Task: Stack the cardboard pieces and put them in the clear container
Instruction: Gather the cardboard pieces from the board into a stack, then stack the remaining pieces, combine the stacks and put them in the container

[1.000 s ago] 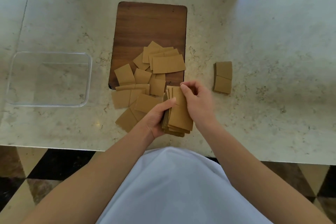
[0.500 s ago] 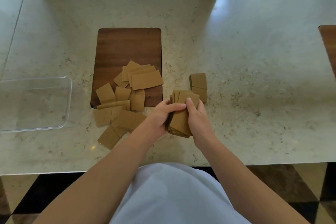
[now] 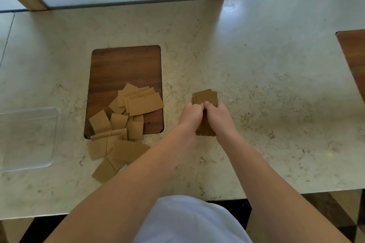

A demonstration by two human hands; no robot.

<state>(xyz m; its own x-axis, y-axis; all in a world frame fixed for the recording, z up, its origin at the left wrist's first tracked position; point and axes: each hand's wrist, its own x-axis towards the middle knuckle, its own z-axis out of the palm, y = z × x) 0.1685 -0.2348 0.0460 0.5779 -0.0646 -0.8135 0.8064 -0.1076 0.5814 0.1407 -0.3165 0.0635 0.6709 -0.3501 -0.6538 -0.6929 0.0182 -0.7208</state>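
**Head view: gathered stack at the grip, loose pieces and container off to its left**

Landmark: wooden board (image 3: 126, 69), inset in the pale stone surface (image 3: 256, 89).

- Stack of cardboard pieces (image 3: 205, 97): one, held to the right of the board, well apart from its edge. Long axis runs away from the person, far end fanned slightly, near end hidden between the wrists.
- Left hand (image 3: 190, 115) and right hand (image 3: 218, 117): two, side by side, thumbs touching. Each grip is closed round a long side of the stack, squeezing it square.
- Loose cardboard pieces (image 3: 145, 103): roughly fifteen to twenty; overlaps prevent an exact count. They lie over the near half of the board and spill off its near-left corner onto the surface.
- Clear container (image 3: 53, 138): one, to the left of the board, partly out of view, holding no cardboard that can be seen.
- Second wooden panel (image 3: 353, 55): one, far right of the board, cut by the picture's edge.

Governing relation: loose pile and container both lie leftward of the stack, the pile between the two. The left hand is nearer both, so it probably fetches further pieces while the right keeps the stack. Judged stage: stacking partly done, nothing yet deposited.
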